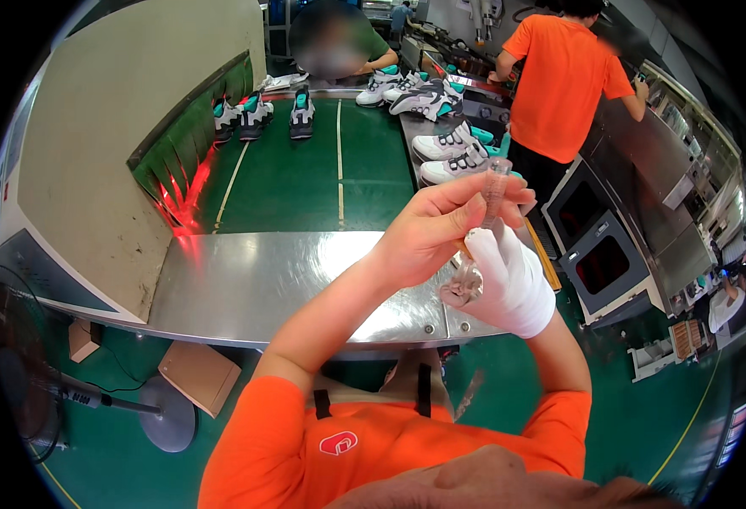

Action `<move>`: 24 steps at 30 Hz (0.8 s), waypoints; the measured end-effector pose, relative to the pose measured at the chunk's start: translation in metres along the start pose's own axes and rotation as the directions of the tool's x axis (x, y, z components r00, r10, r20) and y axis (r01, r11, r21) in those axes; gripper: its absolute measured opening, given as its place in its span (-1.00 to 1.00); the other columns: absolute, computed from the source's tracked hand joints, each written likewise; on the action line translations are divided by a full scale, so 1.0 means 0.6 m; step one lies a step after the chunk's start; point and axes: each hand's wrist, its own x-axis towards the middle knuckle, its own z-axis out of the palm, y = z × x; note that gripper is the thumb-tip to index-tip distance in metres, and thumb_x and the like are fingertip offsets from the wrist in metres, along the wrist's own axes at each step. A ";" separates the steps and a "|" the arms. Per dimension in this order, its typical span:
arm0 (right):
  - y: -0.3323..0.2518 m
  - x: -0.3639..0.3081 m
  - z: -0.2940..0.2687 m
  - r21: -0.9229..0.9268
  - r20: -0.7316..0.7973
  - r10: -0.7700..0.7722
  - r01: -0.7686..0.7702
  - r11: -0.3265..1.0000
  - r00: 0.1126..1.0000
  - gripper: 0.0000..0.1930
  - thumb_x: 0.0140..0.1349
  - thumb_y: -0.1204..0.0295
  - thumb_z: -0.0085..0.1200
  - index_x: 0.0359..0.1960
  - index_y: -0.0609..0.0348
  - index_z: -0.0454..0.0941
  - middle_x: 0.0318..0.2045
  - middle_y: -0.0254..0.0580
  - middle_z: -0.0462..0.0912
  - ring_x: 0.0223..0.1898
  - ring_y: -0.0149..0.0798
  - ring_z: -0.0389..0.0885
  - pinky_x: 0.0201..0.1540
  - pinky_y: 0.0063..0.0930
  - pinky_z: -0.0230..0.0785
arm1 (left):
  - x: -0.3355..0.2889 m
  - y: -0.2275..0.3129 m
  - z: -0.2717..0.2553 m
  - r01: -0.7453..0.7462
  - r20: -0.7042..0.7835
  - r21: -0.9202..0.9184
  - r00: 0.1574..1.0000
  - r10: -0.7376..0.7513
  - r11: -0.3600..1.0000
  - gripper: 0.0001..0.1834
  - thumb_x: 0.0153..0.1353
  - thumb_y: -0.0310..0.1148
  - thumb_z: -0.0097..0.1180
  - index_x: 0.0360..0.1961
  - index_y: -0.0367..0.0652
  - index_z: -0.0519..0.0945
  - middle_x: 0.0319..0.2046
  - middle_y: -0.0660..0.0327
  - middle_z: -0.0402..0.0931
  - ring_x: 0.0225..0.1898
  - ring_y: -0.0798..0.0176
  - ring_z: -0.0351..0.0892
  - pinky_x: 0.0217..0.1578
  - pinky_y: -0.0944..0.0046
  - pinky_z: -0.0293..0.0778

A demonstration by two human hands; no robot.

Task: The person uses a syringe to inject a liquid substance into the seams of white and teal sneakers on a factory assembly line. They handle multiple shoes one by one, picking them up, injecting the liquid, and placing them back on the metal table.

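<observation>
In front of my body, above the near edge of the steel table, I hold a clear plastic bottle [495,191] upright and slightly tilted. The bare fingers of my left hand [442,222] close around its narrow, ridged upper part. My right hand [513,276], in a white glove, wraps the bottle lower down, and its clear rounded lower end shows beside the glove. The gloved fingers hide the bottle's middle. Just beyond my hands, white and grey sneakers [451,170] with teal linings stand on the steel ledge.
A green conveyor belt [305,187] carries several more sneakers [301,114] near a machine [135,127] with a red-lit curtain opening. A person [564,89] in orange stands at the right; another sits across the belt. A fan base [169,416] and carton [199,377] are at lower left.
</observation>
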 end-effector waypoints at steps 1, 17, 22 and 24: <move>0.000 0.005 -0.005 0.002 0.006 -0.006 0.006 1.000 1.000 -0.38 -0.26 0.39 0.34 -0.02 0.04 0.45 -0.25 -0.11 0.49 -0.43 -0.10 0.58 -0.47 -0.27 0.44 | 0.001 0.001 -0.002 0.007 0.016 0.030 1.000 -0.008 1.000 -0.39 0.43 -0.10 -0.04 0.34 -0.29 0.28 0.04 0.07 0.54 0.33 0.03 0.30 0.30 -0.01 0.24; 0.043 0.011 -0.021 -0.213 -0.155 0.004 -0.037 0.976 0.988 -0.26 -0.34 0.43 0.39 0.06 -0.08 0.47 -0.05 -0.14 0.48 -0.29 -0.11 0.57 -0.23 -0.33 0.44 | -0.184 -0.054 -0.121 0.367 -0.421 0.825 0.907 0.034 0.430 -0.57 0.36 -0.26 0.07 0.21 -0.16 0.49 0.17 0.04 0.49 0.29 0.06 0.35 0.28 0.12 0.24; 0.045 0.012 -0.017 -0.226 -0.138 0.043 -0.074 0.971 0.990 -0.28 -0.34 0.43 0.38 0.04 -0.10 0.48 -0.04 -0.13 0.46 -0.26 -0.11 0.57 -0.23 -0.33 0.45 | -0.248 -0.072 -0.157 0.351 -0.371 0.922 0.922 0.111 0.165 -0.63 0.30 -0.32 0.12 0.12 -0.15 0.56 0.11 -0.02 0.51 0.25 -0.09 0.37 0.25 0.05 0.28; 0.045 0.016 -0.015 -0.207 -0.136 0.041 -0.069 0.976 0.990 -0.30 -0.33 0.45 0.36 0.03 -0.09 0.49 -0.06 -0.12 0.47 -0.27 -0.11 0.57 -0.24 -0.33 0.45 | -0.264 -0.081 -0.169 0.330 -0.341 0.939 0.930 0.138 0.095 -0.65 0.29 -0.35 0.12 0.09 -0.15 0.56 0.08 -0.01 0.51 0.24 -0.12 0.37 0.23 0.03 0.29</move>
